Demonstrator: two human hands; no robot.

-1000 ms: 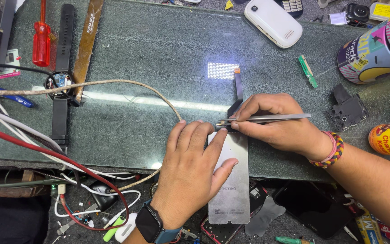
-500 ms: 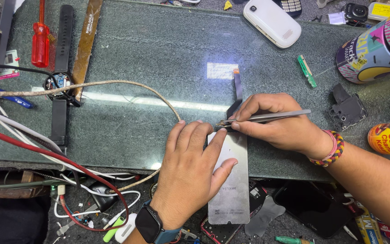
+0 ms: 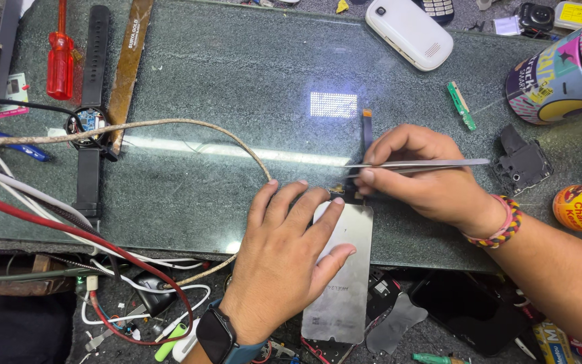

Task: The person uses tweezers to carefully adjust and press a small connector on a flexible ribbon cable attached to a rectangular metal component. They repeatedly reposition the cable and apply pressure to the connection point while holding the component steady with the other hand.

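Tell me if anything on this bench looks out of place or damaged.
The smartwatch at the glass mat's left edge lies opened, circuit board exposed. The grey panel under the left hand overhangs the mat's near edge. Right hand holds tweezers.

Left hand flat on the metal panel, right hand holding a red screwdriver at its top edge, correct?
Not quite. The right hand holds tweezers, not a screwdriver; the head view shows it. The left hand does lie flat on the panel.
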